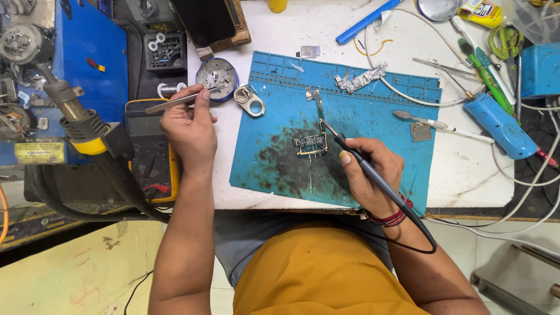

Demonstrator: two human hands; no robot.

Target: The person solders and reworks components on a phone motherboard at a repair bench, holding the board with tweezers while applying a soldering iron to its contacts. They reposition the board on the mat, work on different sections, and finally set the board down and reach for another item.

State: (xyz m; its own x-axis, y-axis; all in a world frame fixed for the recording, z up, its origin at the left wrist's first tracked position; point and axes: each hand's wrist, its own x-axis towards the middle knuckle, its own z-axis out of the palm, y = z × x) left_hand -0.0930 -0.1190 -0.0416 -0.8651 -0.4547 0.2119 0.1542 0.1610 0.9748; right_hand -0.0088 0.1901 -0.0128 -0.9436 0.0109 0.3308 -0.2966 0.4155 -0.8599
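Tweezers are resting in the left hand, which is closing its fingers around them near the bench's left edge, with the tips pointing toward a small round tin of metal bits. The right hand is wrapping around a black soldering iron like a pen, and its thin tip is reaching just beside a small circuit board lying near the middle of the blue work mat. The mat is covering the centre of the bench and is showing a dark stain around the board. A second, longer circuit board is lying close to the mat's far edge. A yellow multimeter is sitting at the bench's left edge, under the left wrist. A hot-air gun is hanging off to the left of it. Toward the right edge a blue handheld tool is lying among white cables, with green-handled tools beyond it near the far right corner. A red band is circling the right wrist.
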